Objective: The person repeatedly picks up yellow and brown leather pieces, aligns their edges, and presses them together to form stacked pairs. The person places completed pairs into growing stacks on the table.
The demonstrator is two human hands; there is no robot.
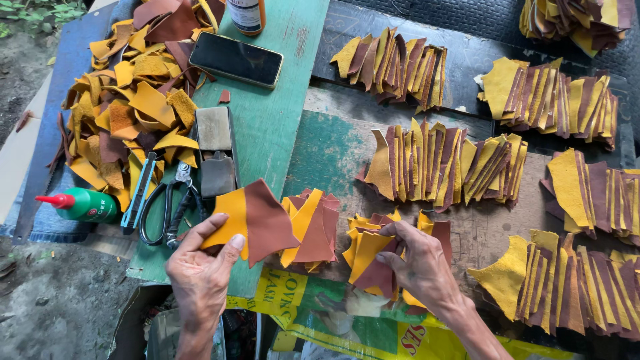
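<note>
My left hand (200, 270) pinches a joined leather piece (250, 220), half yellow and half brown, and holds it up over the green board's front edge. My right hand (417, 260) grips a small pile of yellow and brown leather pieces (367, 257) on the worn wooden board. Between the two hands lies another short stack of joined pieces (310, 227).
Fanned rows of yellow-and-brown pieces (443, 163) cover the right side. A heap of leather scraps (137, 100) lies at the left, with a phone (235, 60), a sharpening block (215, 150), scissors (167, 207), a cutter (140, 193) and a green glue bottle (83, 205). A printed sack (333, 320) lies below.
</note>
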